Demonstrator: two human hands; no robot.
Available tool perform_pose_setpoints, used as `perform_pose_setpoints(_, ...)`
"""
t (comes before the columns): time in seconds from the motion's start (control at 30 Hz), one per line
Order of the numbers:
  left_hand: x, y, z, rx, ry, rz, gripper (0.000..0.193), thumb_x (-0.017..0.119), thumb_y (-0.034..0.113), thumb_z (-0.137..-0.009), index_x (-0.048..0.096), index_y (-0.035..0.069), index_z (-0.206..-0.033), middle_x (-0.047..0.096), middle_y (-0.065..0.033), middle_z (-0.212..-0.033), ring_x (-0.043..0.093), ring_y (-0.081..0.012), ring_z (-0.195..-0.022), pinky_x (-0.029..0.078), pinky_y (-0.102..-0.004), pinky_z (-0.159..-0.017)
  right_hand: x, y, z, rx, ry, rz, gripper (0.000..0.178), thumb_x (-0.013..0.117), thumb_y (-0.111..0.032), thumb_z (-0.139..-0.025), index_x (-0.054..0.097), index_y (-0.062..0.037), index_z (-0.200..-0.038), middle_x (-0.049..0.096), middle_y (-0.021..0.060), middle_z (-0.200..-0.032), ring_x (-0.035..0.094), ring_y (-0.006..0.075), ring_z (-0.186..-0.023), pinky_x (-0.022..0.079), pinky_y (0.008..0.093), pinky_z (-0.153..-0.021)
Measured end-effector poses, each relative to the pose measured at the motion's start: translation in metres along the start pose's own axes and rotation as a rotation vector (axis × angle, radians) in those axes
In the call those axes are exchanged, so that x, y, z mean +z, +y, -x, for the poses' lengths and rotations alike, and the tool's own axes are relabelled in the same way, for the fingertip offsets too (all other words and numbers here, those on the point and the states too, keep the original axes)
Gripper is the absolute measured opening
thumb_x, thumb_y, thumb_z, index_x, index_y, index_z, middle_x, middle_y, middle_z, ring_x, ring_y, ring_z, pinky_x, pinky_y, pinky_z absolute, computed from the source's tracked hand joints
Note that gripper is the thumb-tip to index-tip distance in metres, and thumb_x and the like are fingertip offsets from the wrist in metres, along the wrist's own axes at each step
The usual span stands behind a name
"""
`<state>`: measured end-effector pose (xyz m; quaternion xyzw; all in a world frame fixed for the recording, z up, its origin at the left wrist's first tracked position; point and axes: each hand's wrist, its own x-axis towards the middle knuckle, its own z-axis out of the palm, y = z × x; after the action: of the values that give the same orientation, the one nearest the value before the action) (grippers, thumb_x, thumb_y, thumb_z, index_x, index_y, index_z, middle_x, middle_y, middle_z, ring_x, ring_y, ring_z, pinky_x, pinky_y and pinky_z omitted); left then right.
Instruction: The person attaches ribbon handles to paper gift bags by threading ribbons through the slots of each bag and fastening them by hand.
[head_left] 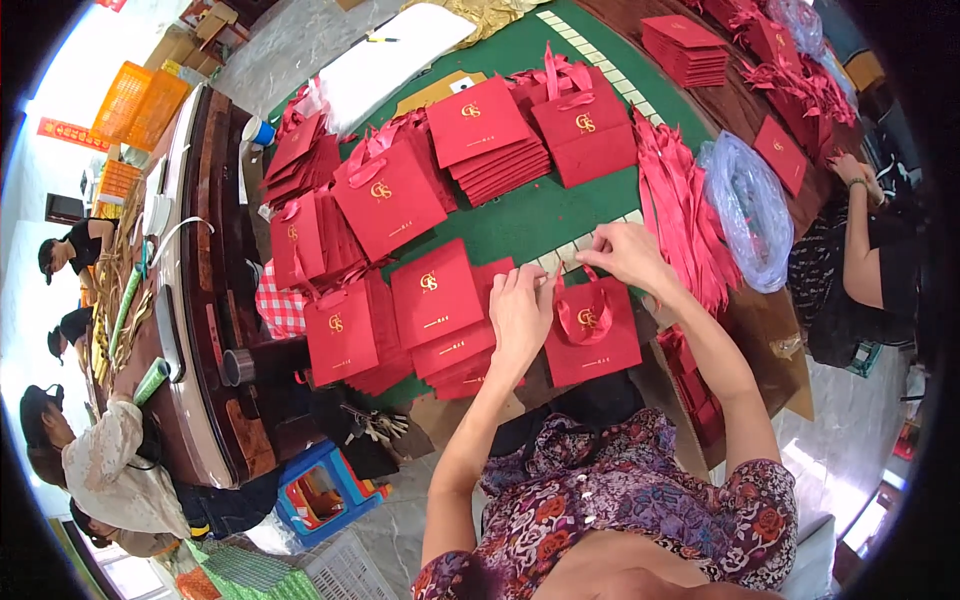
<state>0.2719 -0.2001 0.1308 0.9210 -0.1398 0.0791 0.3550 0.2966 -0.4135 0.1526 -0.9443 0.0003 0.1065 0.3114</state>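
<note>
Nearest my camera I see the flowered garment [560, 500] of the wearer, and just beyond it a red paper bag [592, 355] with a looped ribbon handle [570, 322], at the near edge of the green tabletop [500, 222]. I have the left hand [520, 308] at the bag's upper left and the right hand [630, 255] above its upper right; the fingers of both are bent and drawn together, but I cannot tell whether they grasp ribbon. Left of the bag I see red stacks [437, 290], and to its upper right, loose red ribbons [672, 190] beside a clear plastic bag [752, 215]. Farther across lie more red bags [390, 200], then a white sheet [400, 55]; orange crates [128, 100] stand at far left.
</note>
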Motion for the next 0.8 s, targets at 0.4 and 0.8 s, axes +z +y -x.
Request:
perform_pose_setpoints(0.4, 0.038, -0.013, -0.012, -0.032, -0.072, -0.006, 0.016, 0.075, 0.018, -0.081, 0.065, 0.005, -0.079, 0.066, -0.0088, -0.065, 0.062, -0.0293, -0.062, 0.05, -0.0433, -0.065, 0.034, 0.021, 0.003, -0.134, 0.03, -0.421, 0.016, 0.068, -0.01, -0.086, 0.064, -0.0021, -0.099, 0.067, 0.0112, -0.079, 0.067, 0.0228, -0.077, 0.052, 0.0354, -0.07)
perform_pose_setpoints(0.8, 0.026, 0.004, -0.015, -0.105, -0.116, 0.251, 0.015, 0.071, 0.016, -0.086, 0.067, 0.002, -0.084, 0.069, -0.0116, -0.074, 0.068, -0.0248, -0.071, 0.053, -0.0366, -0.065, 0.037, 0.022, 0.001, -0.087, -0.171, -0.896, 0.019, 0.064, -0.008, -0.093, 0.067, 0.0045, -0.107, 0.069, 0.0064, -0.097, 0.063, 0.0106, -0.09, 0.052, 0.0274, -0.084)
